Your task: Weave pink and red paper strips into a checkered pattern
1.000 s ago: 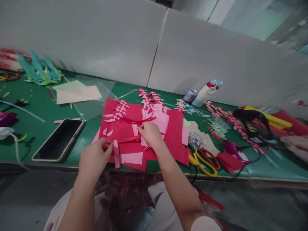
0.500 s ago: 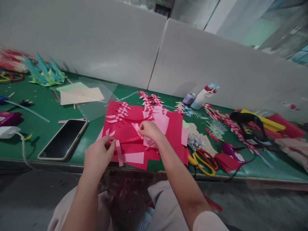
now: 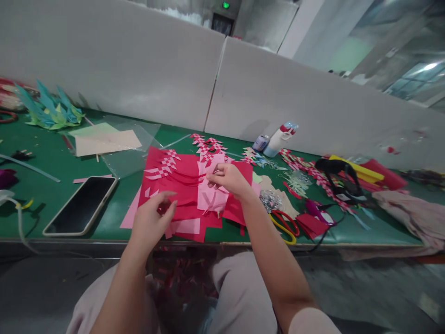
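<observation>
Presently — two hands at the near table edge. Right hand [image 3: 229, 178] pinched on one slit pink paper sheet [image 3: 210, 197], lifted over the red paper pile [image 3: 181, 178]. Left hand [image 3: 153, 220], fingers loosely apart, resting on the pile's near-left part. One phone [image 3: 81, 204] left; one pair of scissors [image 3: 283, 225] right; one bottle [image 3: 278, 138] far — upright.

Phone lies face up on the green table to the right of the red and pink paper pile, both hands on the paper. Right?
Not quite. The head view shows the phone left of the paper pile, not right. It does lie face up on the green table, with the left hand and right hand on the paper.
</observation>
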### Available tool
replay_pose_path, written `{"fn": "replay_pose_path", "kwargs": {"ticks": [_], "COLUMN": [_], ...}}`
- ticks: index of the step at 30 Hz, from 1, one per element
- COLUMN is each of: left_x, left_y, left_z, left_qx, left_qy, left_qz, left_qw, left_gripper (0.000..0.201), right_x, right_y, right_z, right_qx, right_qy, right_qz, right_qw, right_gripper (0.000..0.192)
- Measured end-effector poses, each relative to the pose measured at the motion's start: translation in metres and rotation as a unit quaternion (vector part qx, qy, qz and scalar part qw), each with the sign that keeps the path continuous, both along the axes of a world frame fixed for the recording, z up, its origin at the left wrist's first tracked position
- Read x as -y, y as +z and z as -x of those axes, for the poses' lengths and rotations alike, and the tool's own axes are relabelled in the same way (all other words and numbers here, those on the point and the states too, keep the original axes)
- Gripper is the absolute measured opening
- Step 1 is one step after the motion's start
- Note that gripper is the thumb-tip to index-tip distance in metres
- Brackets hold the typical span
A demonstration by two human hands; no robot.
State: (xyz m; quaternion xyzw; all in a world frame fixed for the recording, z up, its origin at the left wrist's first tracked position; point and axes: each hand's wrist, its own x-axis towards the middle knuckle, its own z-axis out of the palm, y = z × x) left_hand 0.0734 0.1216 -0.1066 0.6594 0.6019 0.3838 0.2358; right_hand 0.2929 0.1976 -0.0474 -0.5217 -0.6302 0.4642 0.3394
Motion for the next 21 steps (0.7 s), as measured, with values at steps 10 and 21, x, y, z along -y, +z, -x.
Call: {"fn": "replay_pose_path", "kwargs": {"ticks": [10, 21], "left_x": [0.000, 0.004], "left_y": [0.005, 0.004], "left_z": [-0.017, -0.006], "left_qx": [0.149, 0.281], "left_qy": [-0.102, -0.084], "left_qz": [-0.085, 0.154], "left_qw": [0.980, 0.944], "left_gripper": [0.016, 0.029], "right_x": [0.031, 0.052], "right_y": [0.000, -0.009], "right_z": [0.023, 0.026], "right_qx": [-0.038, 0.109], "right_qy": [0.033, 0.134], "right_qz": [0.046, -0.328], "right_qw": [0.998, 0.929], "right_gripper": [0.025, 0.013]}}
